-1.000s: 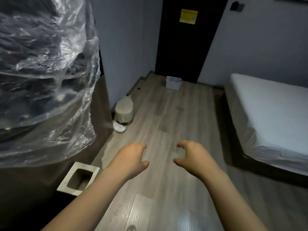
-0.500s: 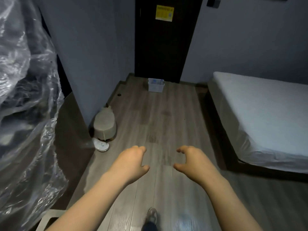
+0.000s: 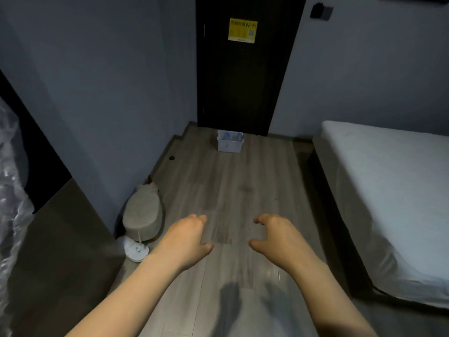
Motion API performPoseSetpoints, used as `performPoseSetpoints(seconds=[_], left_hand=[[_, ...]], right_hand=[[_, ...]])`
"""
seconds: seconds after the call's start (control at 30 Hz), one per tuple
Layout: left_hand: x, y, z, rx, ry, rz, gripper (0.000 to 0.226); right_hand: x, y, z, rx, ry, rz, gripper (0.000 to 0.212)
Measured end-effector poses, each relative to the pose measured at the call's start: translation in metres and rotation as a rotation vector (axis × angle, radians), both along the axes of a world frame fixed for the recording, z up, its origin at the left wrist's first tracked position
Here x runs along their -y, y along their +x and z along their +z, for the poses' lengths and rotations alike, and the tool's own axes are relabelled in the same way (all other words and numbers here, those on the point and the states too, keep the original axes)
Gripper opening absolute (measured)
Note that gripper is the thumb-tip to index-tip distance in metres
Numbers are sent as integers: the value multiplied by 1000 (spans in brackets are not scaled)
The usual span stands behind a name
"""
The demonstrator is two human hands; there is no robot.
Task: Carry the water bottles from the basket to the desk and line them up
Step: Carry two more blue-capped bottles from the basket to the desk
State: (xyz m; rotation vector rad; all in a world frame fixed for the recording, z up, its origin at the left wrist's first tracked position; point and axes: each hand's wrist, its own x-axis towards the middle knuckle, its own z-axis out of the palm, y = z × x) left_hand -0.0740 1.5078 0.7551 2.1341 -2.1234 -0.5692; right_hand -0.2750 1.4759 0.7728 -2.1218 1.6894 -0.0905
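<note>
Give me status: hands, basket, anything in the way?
Both empty: left hand, right hand, fingers loosely curled. White basket on floor by dark door, bottles inside. No obstacle seen on floor ahead; bed at right.

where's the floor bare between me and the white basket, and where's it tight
Bare floor runs straight to the basket, between the bed and the left wall. Crowded at left, by the grey rounded object and white item.

Two bare arms show, one on each side. The left hand (image 3: pixel 187 239) and the right hand (image 3: pixel 279 237) are bare too. The left forearm (image 3: pixel 136 288) and the right forearm (image 3: pixel 328 293) are long and smooth, bare right down to the near edge.
</note>
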Motion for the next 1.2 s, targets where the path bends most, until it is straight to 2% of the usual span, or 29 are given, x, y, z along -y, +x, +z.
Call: performPoseSetpoints(seconds=[0.3,0.53,0.8,1.2], left_hand=[[142,12,-14,-50,17,-27,49],[278,53,-19,-41,13,-53,49],[424,101,-14,-95,24,-90,46],[604,141,-44,-154,55,-60,45]], right_hand=[[135,9,-19,10,10,-30,59],[274,44,-35,-26,44,-86,59],[407,85,-44,-49,-49,-144,57],[598,116,-75,-76,20,-124,53]])
